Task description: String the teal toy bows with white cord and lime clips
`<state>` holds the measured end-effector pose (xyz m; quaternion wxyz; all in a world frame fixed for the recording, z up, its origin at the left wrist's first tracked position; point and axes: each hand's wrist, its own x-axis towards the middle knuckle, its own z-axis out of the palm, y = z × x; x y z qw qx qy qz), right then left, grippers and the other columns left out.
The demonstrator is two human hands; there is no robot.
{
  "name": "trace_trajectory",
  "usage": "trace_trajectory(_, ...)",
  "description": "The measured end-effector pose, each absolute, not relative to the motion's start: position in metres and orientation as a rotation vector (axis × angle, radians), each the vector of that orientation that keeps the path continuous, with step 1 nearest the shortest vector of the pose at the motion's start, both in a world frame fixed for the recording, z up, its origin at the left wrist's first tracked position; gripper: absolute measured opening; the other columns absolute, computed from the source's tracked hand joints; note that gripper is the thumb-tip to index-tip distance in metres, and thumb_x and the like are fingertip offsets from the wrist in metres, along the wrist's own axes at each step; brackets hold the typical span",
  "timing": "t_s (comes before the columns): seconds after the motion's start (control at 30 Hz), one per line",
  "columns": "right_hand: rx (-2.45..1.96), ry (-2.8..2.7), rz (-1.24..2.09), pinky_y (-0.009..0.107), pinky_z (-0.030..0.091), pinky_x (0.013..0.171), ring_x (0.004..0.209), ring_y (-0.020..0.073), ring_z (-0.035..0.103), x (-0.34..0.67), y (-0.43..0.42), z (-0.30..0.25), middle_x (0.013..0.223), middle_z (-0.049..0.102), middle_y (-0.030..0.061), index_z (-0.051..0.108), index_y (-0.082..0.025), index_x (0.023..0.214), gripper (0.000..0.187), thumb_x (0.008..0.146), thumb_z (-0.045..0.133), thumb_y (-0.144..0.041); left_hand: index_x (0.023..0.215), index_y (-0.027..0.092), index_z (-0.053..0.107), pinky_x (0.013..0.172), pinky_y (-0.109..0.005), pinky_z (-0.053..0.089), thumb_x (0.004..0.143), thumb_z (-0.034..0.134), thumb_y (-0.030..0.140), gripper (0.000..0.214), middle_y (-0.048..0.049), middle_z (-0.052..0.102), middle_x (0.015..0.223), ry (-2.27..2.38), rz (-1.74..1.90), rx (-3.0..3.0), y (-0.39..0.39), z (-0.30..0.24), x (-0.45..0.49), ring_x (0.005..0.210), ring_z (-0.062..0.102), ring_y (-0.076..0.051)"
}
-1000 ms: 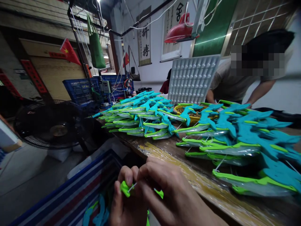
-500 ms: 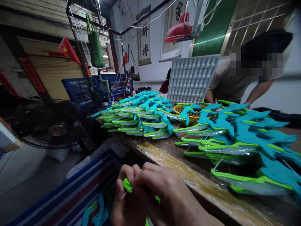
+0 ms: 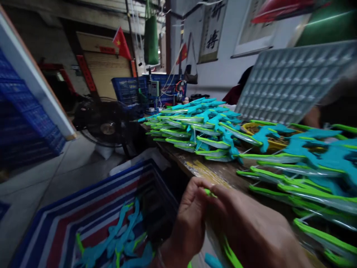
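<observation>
My left hand [image 3: 188,217] and my right hand [image 3: 251,219] are together at the table's near edge, fingers pinched on a lime-green plastic piece [image 3: 209,192]. Only its green tip shows between the fingertips. Below my right hand run a clear strip and a green edge, with a turquoise end [image 3: 212,259] low down; they look like parts of the same piece. To the right and beyond, similar turquoise and green pieces [image 3: 214,119] with clear strips and white cords lie stacked. Several more turquoise pieces [image 3: 122,236] rest in a striped-lined bin at my left.
The striped bin lining [image 3: 60,219] slopes beside the wooden table [image 3: 181,158]. A yellow basket [image 3: 275,145] of small brown parts sits among the stacks. Behind it a ridged plastic tray [image 3: 295,83] leans up, partly hiding a person. A black fan [image 3: 107,126] stands at left.
My view has swung left, showing more of the bin and the floor. The green end and white cord that showed between my fingers are now mostly covered. The ridged tray has tilted.
</observation>
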<state>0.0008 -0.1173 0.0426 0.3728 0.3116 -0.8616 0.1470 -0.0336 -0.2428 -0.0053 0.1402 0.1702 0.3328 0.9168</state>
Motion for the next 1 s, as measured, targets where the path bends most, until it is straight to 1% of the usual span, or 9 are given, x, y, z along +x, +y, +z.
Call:
trace_trajectory(0.13, 0.836, -2.256, 0.372, 0.028, 0.039, 0.049, 0.064, 0.0187, 0.058, -0.002, -0.111, 0.047, 0.074, 0.057, 0.0045, 0.058, -0.02, 0.1, 0.013, 0.102, 0.045, -0.019, 0.099, 0.019, 0.063, 0.068, -0.02, 0.04, 0.095, 0.062, 0.048, 0.029, 0.0002, 0.056, 0.081, 1.129, 2.661, 0.476, -0.238, -0.003, -0.029, 0.073, 0.05, -0.011)
trace_trajectory(0.23, 0.731, -2.222, 0.391, 0.027, 0.035, 0.05, 0.061, 0.0165, 0.053, 0.002, -0.111, 0.052, 0.071, 0.053, 0.0026, 0.05, -0.022, 0.082, 0.02, 0.1, 0.046, -0.014, 0.1, 0.02, 0.063, 0.063, -0.02, 0.043, 0.094, 0.062, 0.051, 0.032, 0.001, 0.058, 0.074, 1.266, 2.582, 0.514, -0.238, 0.004, -0.025, 0.066, 0.053, -0.011)
trace_trajectory(0.33, 0.549, -2.167, 0.531, 0.024, 0.039, 0.053, 0.055, 0.0123, 0.048, 0.008, -0.11, 0.062, 0.068, 0.051, -0.0017, 0.049, -0.022, 0.084, 0.019, 0.097, 0.047, -0.009, 0.103, 0.023, 0.058, 0.051, -0.02, 0.042, 0.098, 0.055, 0.049, 0.028, 0.0045, 0.055, 0.063, 1.299, 2.434, 0.585, -0.238, 0.006, -0.025, 0.05, 0.052, -0.01)
trace_trajectory(0.47, 0.247, -2.037, 0.982, 0.019, 0.039, 0.053, 0.056, 0.0097, 0.046, 0.006, -0.104, 0.087, 0.068, 0.05, -0.0051, 0.052, -0.022, 0.085, 0.013, 0.096, 0.052, -0.015, 0.098, 0.023, 0.053, 0.047, -0.019, 0.044, 0.099, 0.053, 0.05, 0.028, 0.0042, 0.058, 0.06, 1.303, 2.282, 0.666, -0.233, -0.009, -0.031, 0.045, 0.054, -0.01)
trace_trajectory(0.67, 0.212, -2.231, 1.54, 0.021, 0.038, 0.057, 0.064, 0.0115, 0.047, -0.004, -0.095, 0.082, 0.069, 0.053, -0.0031, 0.056, -0.019, 0.077, 0.018, 0.093, 0.059, -0.025, 0.094, 0.022, 0.058, 0.044, -0.016, 0.041, 0.085, 0.077, 0.041, 0.028, 0.0059, 0.058, 0.057, 1.055, 2.347, 0.316, -0.228, -0.019, -0.026, 0.043, 0.052, -0.008)
trace_trajectory(0.77, 0.308, -2.237, 1.659, 0.023, 0.045, 0.067, 0.075, 0.0144, 0.057, -0.001, -0.092, 0.057, 0.082, 0.063, 0.0018, 0.058, -0.018, 0.077, 0.016, 0.091, 0.062, -0.024, 0.09, 0.021, 0.063, 0.048, -0.014, 0.044, 0.075, 0.087, 0.035, 0.032, 0.0062, 0.061, 0.061, 1.017, 2.435, 0.073, -0.229, -0.018, -0.025, 0.044, 0.052, -0.005)
trace_trajectory(0.87, 0.554, -2.192, 1.591, 0.025, 0.047, 0.08, 0.091, 0.0163, 0.063, 0.006, -0.089, 0.038, 0.102, 0.067, 0.006, 0.058, -0.018, 0.078, 0.014, 0.091, 0.062, -0.018, 0.09, 0.021, 0.067, 0.053, -0.018, 0.049, 0.069, 0.091, 0.035, 0.034, 0.0043, 0.067, 0.068, 0.99, 2.448, 0.058, -0.227, -0.022, -0.026, 0.043, 0.052, -0.005)
trace_trajectory(0.93, 0.617, -2.197, 1.489, 0.025, 0.046, 0.078, 0.091, 0.0153, 0.062, 0.01, -0.089, 0.03, 0.102, 0.067, 0.0055, 0.058, -0.018, 0.079, 0.013, 0.09, 0.06, -0.013, 0.089, 0.021, 0.069, 0.059, -0.021, 0.053, 0.065, 0.093, 0.033, 0.036, 0.0037, 0.069, 0.071, 0.974, 2.461, 0.063, -0.226, -0.027, -0.024, 0.044, 0.054, -0.005)
trace_trajectory(1.0, 0.574, -2.205, 1.45, 0.023, 0.043, 0.071, 0.082, 0.0139, 0.06, 0.011, -0.091, 0.025, 0.089, 0.065, 0.0029, 0.058, -0.018, 0.077, 0.013, 0.086, 0.06, -0.011, 0.087, 0.02, 0.07, 0.062, -0.023, 0.054, 0.063, 0.094, 0.034, 0.037, 0.0033, 0.068, 0.068, 0.987, 2.465, 0.061, -0.225, -0.031, -0.021, 0.047, 0.056, -0.007)
